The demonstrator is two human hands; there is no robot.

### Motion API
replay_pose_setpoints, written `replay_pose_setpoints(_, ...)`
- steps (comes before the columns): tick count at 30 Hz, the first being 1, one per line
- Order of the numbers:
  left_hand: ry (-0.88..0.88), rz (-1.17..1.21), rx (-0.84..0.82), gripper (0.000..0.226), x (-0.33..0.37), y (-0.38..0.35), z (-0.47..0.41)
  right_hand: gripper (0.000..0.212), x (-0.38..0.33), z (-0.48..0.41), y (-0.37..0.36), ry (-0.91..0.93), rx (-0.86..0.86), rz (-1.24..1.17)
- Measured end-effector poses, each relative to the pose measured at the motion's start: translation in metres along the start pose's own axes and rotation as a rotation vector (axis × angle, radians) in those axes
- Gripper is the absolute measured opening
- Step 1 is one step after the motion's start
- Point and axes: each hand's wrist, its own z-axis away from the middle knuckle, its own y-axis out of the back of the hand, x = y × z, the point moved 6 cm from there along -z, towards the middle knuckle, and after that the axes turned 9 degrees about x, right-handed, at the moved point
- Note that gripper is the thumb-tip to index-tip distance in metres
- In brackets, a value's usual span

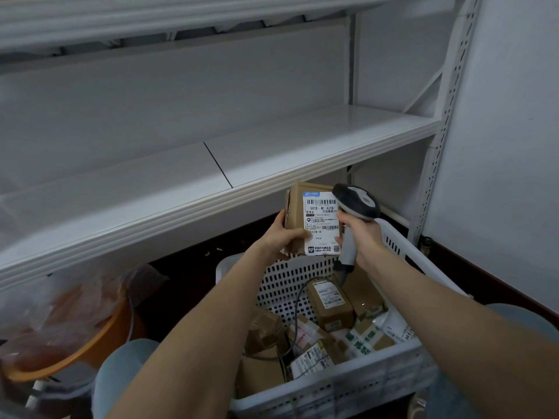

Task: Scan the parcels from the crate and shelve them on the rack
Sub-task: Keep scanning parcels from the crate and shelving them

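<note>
My left hand [279,237] grips a small brown cardboard parcel [296,207] with a white shipping label facing me, held up above the crate. My right hand [364,237] holds a grey and white barcode scanner [357,204] by its handle, its head right next to the label's upper right corner. Below sits the white perforated plastic crate [405,252], holding several cardboard boxes and bagged parcels [329,303]. The scanner's cable trails down into the crate. The white metal rack's shelf [272,149] lies bare in front of me, just above the held parcel.
An orange tub [99,343] covered with clear plastic sits on the floor at the left. The rack's perforated upright [438,140] stands at the right against a white wall. A higher shelf spans the top. My knees in jeans show beside the crate.
</note>
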Motion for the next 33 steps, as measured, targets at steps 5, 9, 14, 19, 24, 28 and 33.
replay_pose_setpoints(5,0.003,0.067,0.115,0.095,0.001,0.003,-0.002,0.014,0.002,0.000,-0.002,0.009,-0.006,-0.001)
replay_pose_setpoints(9,-0.021,0.084,0.188,0.097,0.004,0.007,-0.002,0.012,0.006,-0.001,-0.002,0.049,-0.007,0.104)
replay_pose_setpoints(14,-0.045,0.083,0.303,0.105,0.003,0.014,-0.008,0.013,0.011,0.010,-0.009,0.089,-0.103,0.209)
replay_pose_setpoints(19,-0.061,0.076,0.322,0.109,0.002,0.019,-0.011,0.005,0.016,0.023,-0.014,0.127,-0.172,0.292)
replay_pose_setpoints(24,-0.068,0.063,0.323,0.109,0.001,0.020,-0.013,0.010,0.016,0.028,-0.018,0.133,-0.168,0.301)
replay_pose_setpoints(28,-0.072,0.063,0.325,0.104,0.002,0.019,-0.013,0.009,0.014,0.028,-0.017,0.118,-0.166,0.300)
replay_pose_setpoints(33,-0.077,0.065,0.327,0.102,0.003,0.019,-0.012,0.010,0.013,0.026,-0.017,0.101,-0.158,0.294)
